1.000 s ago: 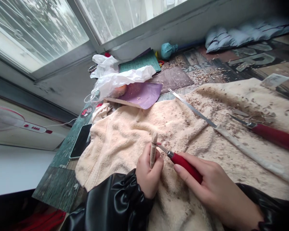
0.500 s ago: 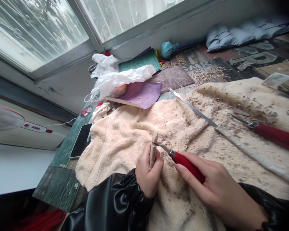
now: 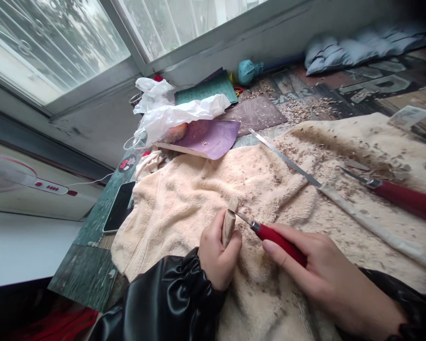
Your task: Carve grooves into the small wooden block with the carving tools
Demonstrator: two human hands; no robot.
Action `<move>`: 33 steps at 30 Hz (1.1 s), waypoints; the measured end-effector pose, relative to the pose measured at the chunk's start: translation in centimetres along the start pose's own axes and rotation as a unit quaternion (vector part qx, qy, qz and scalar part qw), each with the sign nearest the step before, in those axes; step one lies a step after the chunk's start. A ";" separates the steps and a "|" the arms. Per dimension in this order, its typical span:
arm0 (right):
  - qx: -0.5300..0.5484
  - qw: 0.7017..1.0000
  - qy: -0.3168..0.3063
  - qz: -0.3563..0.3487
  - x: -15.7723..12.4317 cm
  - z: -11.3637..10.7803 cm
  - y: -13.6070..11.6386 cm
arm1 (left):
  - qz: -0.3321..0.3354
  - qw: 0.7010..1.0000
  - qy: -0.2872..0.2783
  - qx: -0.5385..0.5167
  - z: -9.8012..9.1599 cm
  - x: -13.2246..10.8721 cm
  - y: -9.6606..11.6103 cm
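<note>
My left hand is closed around a small carved wooden stick, whose notched, rounded top sticks up above the fingers. In my right hand is a red-handled carving knife. Its thin blade points left and meets or nearly meets the stick at the notch; I cannot tell if it is cutting in. Both hands are over a beige towel strewn with wood shavings. The lower part of the stick is hidden in my left fist.
A second red-handled knife and a long metal blade with a wrapped handle lie on the towel to the right. Farther off are purple sandpaper, a white plastic bag and more shavings. A phone lies at left.
The stick has turned and tilted a little in my left hand, showing its notch more. My right hand and the knife have shifted slightly to the right.
</note>
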State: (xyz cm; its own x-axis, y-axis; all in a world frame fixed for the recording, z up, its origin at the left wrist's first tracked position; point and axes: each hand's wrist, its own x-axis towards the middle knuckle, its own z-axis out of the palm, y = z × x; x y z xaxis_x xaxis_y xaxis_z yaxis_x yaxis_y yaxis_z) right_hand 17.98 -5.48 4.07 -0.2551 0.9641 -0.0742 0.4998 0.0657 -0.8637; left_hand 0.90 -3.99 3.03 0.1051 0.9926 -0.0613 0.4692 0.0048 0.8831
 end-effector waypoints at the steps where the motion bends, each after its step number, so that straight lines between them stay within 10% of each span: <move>1: 0.009 1.000 0.000 0.010 0.0 0.0 -0.1 | 0.004 1.000 -0.002 0.001 -0.1 0.1 0.0; 9: 0.098 0.986 -0.094 0.097 0.8 -1.3 -0.3 | 0.038 0.999 -0.034 0.013 -0.8 0.4 0.3; 14: 0.248 0.912 -0.243 0.217 1.2 -2.3 0.1 | 0.037 0.998 -0.043 0.006 -0.8 0.3 0.3; 22: 0.021 0.999 -0.033 0.034 0.8 -1.6 0.0 | 0.021 0.999 -0.033 0.004 -0.7 0.4 0.3; 33: 0.074 0.990 -0.100 0.062 0.8 -2.3 0.0 | 0.130 0.989 -0.030 0.070 -0.9 0.3 -0.5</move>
State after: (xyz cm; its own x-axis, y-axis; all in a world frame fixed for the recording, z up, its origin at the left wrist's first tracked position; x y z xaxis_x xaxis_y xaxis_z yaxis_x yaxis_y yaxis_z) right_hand 19.74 -4.09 5.14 -0.3653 0.8915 -0.2679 0.4138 -0.1023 -0.9046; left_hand -0.11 -3.62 2.97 0.2874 0.9491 0.1286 0.5354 -0.2705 0.8001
